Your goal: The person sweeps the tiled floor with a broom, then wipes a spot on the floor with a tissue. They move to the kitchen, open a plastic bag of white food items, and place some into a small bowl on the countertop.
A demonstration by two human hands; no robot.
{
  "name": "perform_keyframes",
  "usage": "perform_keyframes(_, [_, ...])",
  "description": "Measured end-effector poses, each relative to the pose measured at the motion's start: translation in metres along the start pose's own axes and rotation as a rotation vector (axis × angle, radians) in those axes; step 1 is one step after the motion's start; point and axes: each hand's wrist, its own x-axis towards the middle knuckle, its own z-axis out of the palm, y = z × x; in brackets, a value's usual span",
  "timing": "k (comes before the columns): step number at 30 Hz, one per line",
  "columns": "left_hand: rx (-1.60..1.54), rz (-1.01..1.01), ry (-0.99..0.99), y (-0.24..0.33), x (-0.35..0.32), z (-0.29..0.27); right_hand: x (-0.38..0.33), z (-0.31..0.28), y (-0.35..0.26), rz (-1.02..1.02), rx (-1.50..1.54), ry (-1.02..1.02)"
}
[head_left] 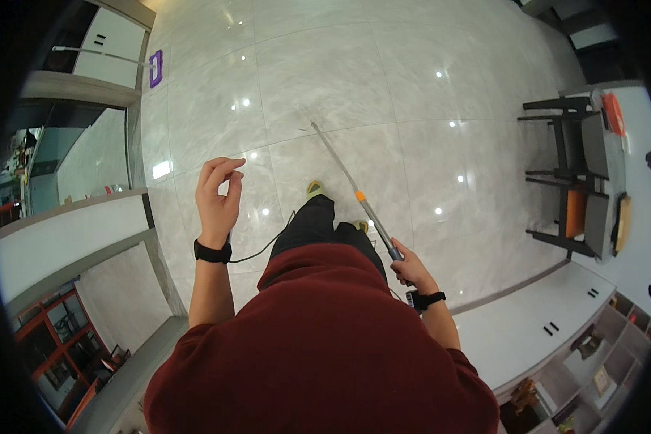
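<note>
A telescopic metal pole (344, 168) with an orange collar slants forward and left from my right hand (412, 266). My right fingers are wrapped round its dark grey handle. At the far end, a narrow bare tip (313, 125) is over the floor tiles; whether it touches them I cannot tell. My left hand (218, 192) is raised out to the left, fingers curved and thumb apart, with nothing seen in it. Both wrists wear black bands, and a dark cable (264, 249) runs from the left one toward my legs.
A purple rectangular mop frame (156, 69) on a thin pole rests by the white cabinet at the far left. Dark chairs (568, 145) stand against a white table (640, 152) on the right. A low white cabinet (535, 325) is behind right. Glossy floor tiles (325, 72) spread ahead.
</note>
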Motion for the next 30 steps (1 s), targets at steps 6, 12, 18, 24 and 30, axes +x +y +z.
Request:
perform_keyframes(6, [0.028, -0.089, 0.052, -0.037, 0.018, -0.027, 0.072, -0.005, -0.081, -0.105, -0.104, 0.109])
perform_keyframes(12, [0.056, -0.163, 0.08, -0.068, 0.026, -0.047, 0.158, -0.01, -0.143, -0.072, -0.228, 0.12])
perform_keyframes(18, [0.028, -0.272, 0.185, -0.101, 0.035, -0.07, 0.114, 0.016, -0.105, 0.049, -0.504, 0.061])
perform_keyframes(24, [0.044, -0.257, 0.232, -0.119, 0.041, -0.071, 0.05, -0.001, -0.151, 0.093, -0.451, -0.015])
perform_keyframes(30, [0.073, -0.343, 0.308, -0.117, 0.032, -0.069, 0.035, -0.031, -0.22, 0.12, -0.308, -0.247])
